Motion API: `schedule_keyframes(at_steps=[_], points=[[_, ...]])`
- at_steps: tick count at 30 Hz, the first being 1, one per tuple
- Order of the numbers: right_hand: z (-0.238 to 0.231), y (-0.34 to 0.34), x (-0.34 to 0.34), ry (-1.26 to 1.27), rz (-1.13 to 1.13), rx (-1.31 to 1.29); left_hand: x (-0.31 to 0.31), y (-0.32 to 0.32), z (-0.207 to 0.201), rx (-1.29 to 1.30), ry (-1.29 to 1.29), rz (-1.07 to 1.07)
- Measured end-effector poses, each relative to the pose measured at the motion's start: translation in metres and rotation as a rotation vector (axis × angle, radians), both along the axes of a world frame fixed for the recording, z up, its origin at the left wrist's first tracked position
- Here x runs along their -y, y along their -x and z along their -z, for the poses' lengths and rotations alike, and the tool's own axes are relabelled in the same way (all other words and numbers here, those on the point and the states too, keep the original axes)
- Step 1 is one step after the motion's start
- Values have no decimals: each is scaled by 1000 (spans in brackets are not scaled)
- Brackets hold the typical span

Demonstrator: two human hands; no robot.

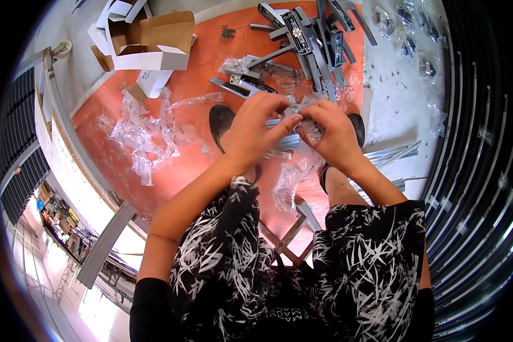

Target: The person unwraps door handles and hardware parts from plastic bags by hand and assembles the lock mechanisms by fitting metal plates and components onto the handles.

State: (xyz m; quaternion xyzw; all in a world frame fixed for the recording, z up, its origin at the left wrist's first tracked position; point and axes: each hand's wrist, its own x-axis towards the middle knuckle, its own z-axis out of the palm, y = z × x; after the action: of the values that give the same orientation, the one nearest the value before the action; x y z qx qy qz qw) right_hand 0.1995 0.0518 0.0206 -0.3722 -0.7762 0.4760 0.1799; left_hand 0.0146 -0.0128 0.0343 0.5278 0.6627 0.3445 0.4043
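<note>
My left hand point(256, 130) and my right hand point(335, 132) meet in front of my knees, fingers pinched on a crumpled clear plastic bag point(312, 130). What the bag contains, if anything, is too covered by fingers and creases to make out. Beneath the hands, pale metal strips point(286, 140) lie partly hidden. Another loose piece of clear plastic wrap point(290, 183) rests on the orange floor covering between my feet. Just beyond the hands is a heap of grey and black metal brackets point(309, 48), some lying across each other.
Empty-looking plastic bags point(142, 128) are piled at the left. Behind them stands an opened cardboard box point(164, 37). Small bagged parts point(407, 45) lie at the far right, beside long dark metal profiles point(473, 188). A wooden-edged board point(68, 154) stands on the left.
</note>
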Motion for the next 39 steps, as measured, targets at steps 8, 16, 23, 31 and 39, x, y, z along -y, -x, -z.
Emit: schedule_keyframes(at_steps=[8, 16, 23, 31, 39], points=[[-9, -3, -9, -97, 78, -90, 5, 7, -5, -8, -107, 69], [-4, -14, -4, 17, -152, 35, 15, 19, -17, 80, -246, 326], [11, -21, 21, 252, 61, -37, 17, 8, 0, 570, 236, 69], [4, -24, 14, 259, 48, -84, 17, 7, 12, 393, 148, 130], [-21, -15, -9, 223, 44, -260, 20, 5, 0, 456, -35, 77]])
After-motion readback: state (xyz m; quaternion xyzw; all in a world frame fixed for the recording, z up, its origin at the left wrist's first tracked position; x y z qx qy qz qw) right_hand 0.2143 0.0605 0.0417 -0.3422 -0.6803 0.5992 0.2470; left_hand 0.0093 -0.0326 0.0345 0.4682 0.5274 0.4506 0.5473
